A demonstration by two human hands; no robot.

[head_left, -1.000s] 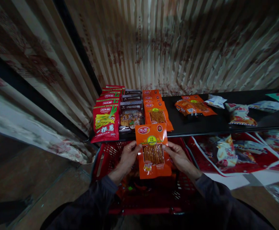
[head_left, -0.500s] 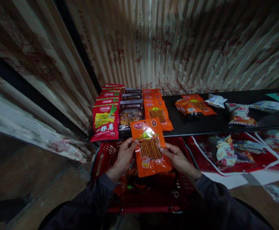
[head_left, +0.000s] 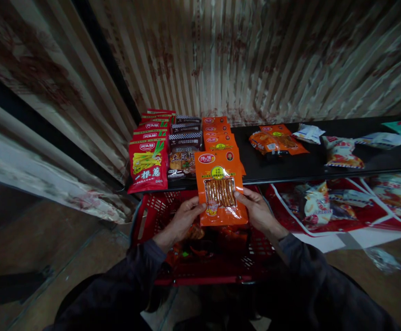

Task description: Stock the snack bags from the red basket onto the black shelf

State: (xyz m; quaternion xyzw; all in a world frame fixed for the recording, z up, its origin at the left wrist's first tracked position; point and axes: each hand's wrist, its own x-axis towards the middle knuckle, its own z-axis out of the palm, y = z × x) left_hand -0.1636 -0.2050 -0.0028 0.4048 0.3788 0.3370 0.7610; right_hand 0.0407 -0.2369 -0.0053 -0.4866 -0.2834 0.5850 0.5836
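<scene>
In the head view, since the earlier frame, the orange packet [head_left: 221, 191] has swung straighter and moved forward, so it now overlaps more of the orange row [head_left: 217, 129] behind. You hold it over the front edge of the shelf [head_left: 279, 165], above the red basket [head_left: 203, 278]. Your left hand [head_left: 185, 218] pinches its left edge low down, thumb in front; your right hand [head_left: 257, 211] pinches the right edge a little higher. You cannot tell whether the packet touches the row.

Its top is unsupported, so it could fold back if it meets the front pack, and a low push could shove that row out of line. Drifting left, its edge could snag the dark packets [head_left: 183, 161] just beside. If either thumb slips on the glossy film, the packet could twist and drop into the basket.
</scene>
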